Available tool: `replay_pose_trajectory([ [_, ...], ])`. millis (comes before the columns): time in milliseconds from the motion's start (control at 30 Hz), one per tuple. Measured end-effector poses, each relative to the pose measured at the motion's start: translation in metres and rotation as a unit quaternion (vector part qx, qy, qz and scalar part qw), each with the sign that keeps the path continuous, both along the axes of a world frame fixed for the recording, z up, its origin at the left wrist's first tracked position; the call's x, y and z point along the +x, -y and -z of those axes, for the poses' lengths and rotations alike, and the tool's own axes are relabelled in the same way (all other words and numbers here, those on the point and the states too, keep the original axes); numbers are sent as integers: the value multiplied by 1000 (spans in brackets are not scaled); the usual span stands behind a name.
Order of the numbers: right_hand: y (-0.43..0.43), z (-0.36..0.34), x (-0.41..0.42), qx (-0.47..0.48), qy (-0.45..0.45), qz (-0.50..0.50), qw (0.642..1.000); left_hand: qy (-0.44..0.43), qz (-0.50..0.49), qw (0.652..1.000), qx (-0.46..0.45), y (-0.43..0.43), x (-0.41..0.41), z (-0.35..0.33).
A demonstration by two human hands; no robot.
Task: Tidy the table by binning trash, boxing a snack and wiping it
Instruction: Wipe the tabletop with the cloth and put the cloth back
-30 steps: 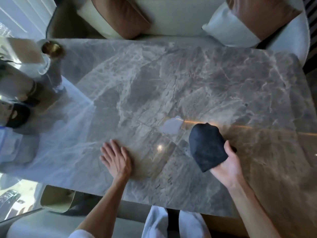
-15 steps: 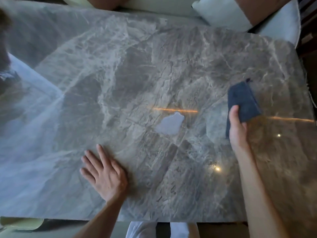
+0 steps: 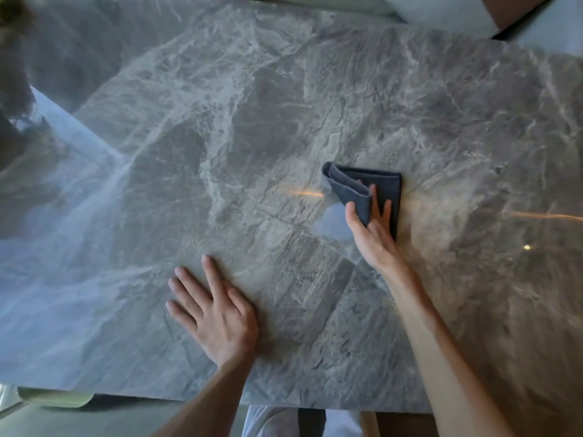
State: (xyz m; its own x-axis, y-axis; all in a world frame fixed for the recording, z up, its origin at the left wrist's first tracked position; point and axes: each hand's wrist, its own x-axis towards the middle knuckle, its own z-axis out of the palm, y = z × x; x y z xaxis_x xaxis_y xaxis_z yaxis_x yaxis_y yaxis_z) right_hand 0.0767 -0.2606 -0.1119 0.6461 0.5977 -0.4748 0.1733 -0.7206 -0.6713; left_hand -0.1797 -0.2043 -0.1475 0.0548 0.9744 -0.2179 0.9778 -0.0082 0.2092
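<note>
A dark blue folded cloth [image 3: 383,184] lies pressed on the grey marble table [image 3: 252,121], right of centre. My right hand [image 3: 370,228] holds it, with the thumb over a raised fold and the fingers flat on top. My left hand [image 3: 217,313] rests palm down on the marble near the front edge, fingers spread, holding nothing. No trash, snack or box is in view.
Cushioned seating [image 3: 520,17] shows past the table's far right corner. Dark blurred objects [image 3: 12,89] stand at the far left edge. The table's front edge runs along the bottom, with my legs [image 3: 284,421] below it.
My right hand has slid the cloth leftward across the marble, from the right side toward the centre. The left hand has stayed flat in place. The view has moved closer.
</note>
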Motion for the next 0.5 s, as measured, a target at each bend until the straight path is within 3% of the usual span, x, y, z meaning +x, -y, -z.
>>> replay_pose_trajectory([
  [200,-7,11,-31,-13,116,-100,988,3,4,1000,7,2,-3,5],
  [500,1,15,-64,-80,275,-236,929,6,6,1000,18,1,-4,9],
])
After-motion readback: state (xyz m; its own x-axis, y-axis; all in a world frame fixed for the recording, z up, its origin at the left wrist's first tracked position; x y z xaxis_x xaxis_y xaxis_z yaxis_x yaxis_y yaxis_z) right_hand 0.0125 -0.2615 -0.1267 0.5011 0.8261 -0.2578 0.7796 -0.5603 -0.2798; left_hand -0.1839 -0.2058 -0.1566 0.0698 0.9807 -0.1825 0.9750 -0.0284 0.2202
